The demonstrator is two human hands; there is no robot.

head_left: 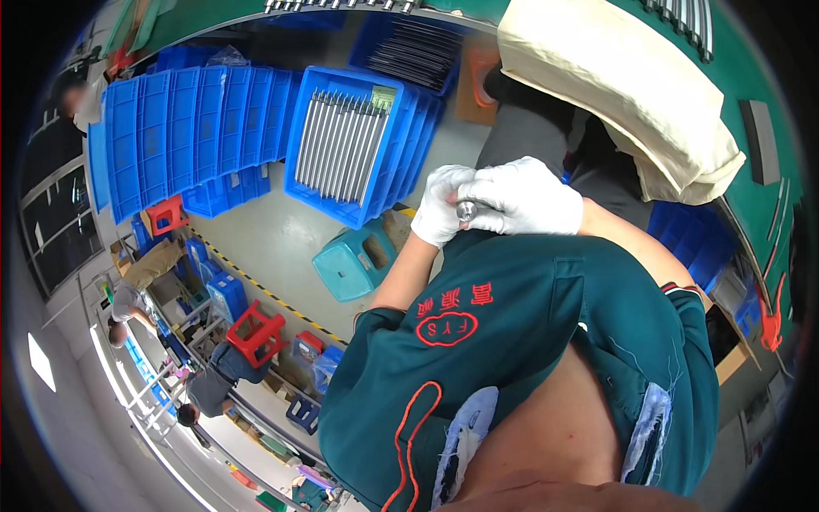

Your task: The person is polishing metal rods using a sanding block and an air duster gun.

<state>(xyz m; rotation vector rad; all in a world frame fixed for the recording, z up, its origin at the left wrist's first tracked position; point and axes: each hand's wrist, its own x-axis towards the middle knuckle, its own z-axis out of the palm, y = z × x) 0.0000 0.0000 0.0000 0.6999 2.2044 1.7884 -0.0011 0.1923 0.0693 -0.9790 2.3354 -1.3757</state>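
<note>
Both my hands wear white gloves and meet in front of my body, above my lap. A round metal rod (466, 211) points almost end-on at the view between them, so most of its length is hidden. My left hand (438, 207) is closed around it from the left. My right hand (536, 198) is closed on it from the right, its fingers touching those of the left. To the left, a blue crate (303, 183) holds a row of similar silver rods (339, 147) with narrow tips.
Stacked blue bins (183, 128) stand at the left, a teal stool (341, 263) near my left elbow. Dark rods fill another crate (409, 55). Cream cloth (614, 77) drapes over the green table (746, 77), where a grey block (759, 141) lies. Other people work far left.
</note>
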